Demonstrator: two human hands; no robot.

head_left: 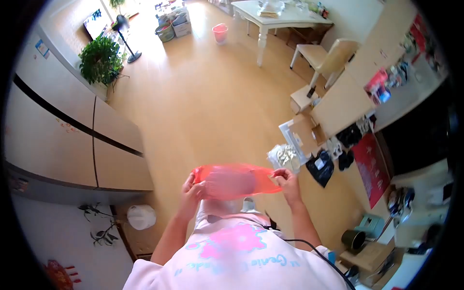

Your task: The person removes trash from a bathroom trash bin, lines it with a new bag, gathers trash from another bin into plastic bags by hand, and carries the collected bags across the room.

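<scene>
A thin, see-through red plastic bag [234,182] is stretched sideways in front of my body, above the floor. My left hand [193,189] grips its left end with the fingers closed. The right end is pinched between the fingers of my right hand [286,183]. Below the bag is my pink shirt [232,246] with a printed pattern, and one light shoe [248,205] shows just under the bag's lower edge.
To the right lie a white bag [285,157], an open cardboard box [304,133] and a black bag [320,168]. A white bin [141,217] stands at lower left. Farther off are a pink bucket [220,33], a white table [280,18] and a chair [328,55].
</scene>
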